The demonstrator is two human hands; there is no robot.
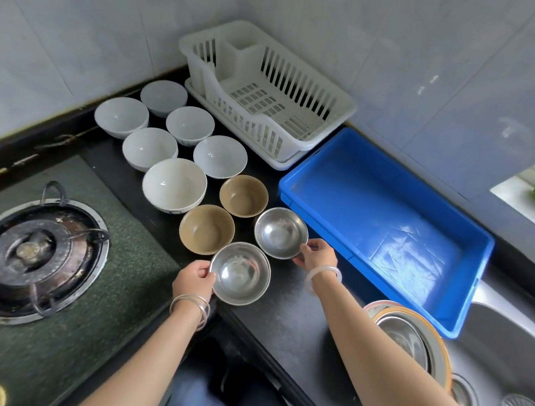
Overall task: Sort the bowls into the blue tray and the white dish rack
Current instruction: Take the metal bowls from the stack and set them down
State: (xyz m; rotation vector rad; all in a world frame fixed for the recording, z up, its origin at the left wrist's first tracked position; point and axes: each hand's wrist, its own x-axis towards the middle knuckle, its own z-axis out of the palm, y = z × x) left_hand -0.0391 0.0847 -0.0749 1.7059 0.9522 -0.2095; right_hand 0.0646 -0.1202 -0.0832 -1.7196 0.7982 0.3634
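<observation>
Got my left hand (193, 279) pinching one round steel bowl (240, 273), right hand (316, 255) gripping a second steel bowl (281, 233) just left of it.

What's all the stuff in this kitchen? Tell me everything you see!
white bowls: six, white, on the black counter, left of the rack
brown bowls: two, brown, in front of the white ones
steel bowls: two, silver, nearest the person
dish rack: one, white, back corner, nothing in it
tray: one, blue, right of the bowls, nothing in it
gas burner: one, dark, far left
stacked dishes: several, steel and orange-rimmed, in the sink
left hand: silver bangles, pinches nearer steel bowl
right hand: pale bangle, holds farther steel bowl
</observation>
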